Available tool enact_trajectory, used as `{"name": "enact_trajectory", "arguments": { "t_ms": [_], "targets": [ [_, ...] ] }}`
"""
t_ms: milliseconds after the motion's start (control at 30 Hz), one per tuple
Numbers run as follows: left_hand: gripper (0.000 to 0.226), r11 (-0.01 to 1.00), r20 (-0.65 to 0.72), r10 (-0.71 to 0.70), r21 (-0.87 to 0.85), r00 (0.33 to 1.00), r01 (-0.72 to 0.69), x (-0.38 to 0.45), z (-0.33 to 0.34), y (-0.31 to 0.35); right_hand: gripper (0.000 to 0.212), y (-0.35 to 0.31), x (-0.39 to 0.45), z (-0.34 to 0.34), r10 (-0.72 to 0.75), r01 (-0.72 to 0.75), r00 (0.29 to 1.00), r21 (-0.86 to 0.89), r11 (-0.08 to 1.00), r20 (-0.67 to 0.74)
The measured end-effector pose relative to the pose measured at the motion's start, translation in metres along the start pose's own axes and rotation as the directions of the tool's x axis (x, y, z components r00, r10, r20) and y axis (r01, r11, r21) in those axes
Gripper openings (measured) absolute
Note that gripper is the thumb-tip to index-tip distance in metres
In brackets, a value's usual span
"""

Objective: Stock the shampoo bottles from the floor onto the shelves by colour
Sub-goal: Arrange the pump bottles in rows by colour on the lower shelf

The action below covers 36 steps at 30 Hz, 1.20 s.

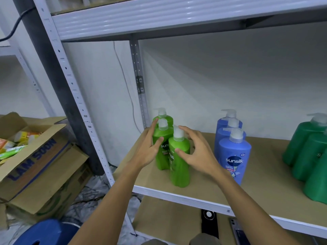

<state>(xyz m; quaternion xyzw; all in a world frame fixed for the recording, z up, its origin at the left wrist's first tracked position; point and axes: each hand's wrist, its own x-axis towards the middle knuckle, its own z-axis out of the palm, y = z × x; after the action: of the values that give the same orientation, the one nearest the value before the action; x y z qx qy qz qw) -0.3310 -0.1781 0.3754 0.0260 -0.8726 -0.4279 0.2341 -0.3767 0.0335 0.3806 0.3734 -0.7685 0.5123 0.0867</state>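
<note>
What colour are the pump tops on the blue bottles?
White, semi-translucent pump tops on the blue bottles, seen in the head view.

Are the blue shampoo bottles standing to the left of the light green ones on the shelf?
No: the blue bottles stand to the right of the light green bottles, with dark green bottles farther right.

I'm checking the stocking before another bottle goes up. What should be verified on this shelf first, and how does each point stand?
1. Light green bottles in one row at the left: ok.
2. Blue bottles in their own row, apart from the greens: ok.
3. Dark green bottles grouped at the right: ok.
4. All bottles upright: ok.
5. Hands free: left hand rests on the middle light green bottle, right hand touches the front one; neither grips: ok.
6. Bottles left on the floor: cannot tell.
</note>
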Motion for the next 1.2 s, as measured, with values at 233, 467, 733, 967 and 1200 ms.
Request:
{"name": "enact_trajectory", "arguments": {
  "t_ms": [233, 467, 733, 967, 1200],
  "targets": [
    [0.065, 1.0, -0.016, 0.008, -0.016, 1.0, -0.008, 0.005, 0.002, -0.001, 0.074, 0.002, 0.01, -0.009, 0.053, -0.053, 0.996, -0.006, 0.999, 0.073],
    [0.074, 1.0, -0.024, 0.019, -0.018, 1.0, -0.019, 0.007, 0.003, -0.005, 0.075, -0.001, 0.012, -0.014, 0.116, -0.11, 0.99, -0.071, 0.991, 0.078],
    [0.081, 1.0, -0.032, -0.005, 0.008, 0.999, 0.006, 0.014, 0.002, -0.003, 0.074, 0.007, 0.019, -0.024, 0.12, -0.121, 0.98, -0.003, 0.993, 0.157],
    [0.085, 1.0, 0.035, 0.01, -0.006, 0.999, -0.01, 0.007, -0.013, 0.0, 0.073, 0.007, 0.02, -0.027, 0.137, -0.142, 0.97, 0.014, 0.99, 0.199],
    [0.086, 0.999, 0.077, -0.003, -0.044, 0.997, 0.006, -0.01, -0.029, -0.001, 0.075, 0.007, 0.02, -0.029, 0.144, -0.152, 0.966, 0.02, 0.988, 0.216]
  ]
}}
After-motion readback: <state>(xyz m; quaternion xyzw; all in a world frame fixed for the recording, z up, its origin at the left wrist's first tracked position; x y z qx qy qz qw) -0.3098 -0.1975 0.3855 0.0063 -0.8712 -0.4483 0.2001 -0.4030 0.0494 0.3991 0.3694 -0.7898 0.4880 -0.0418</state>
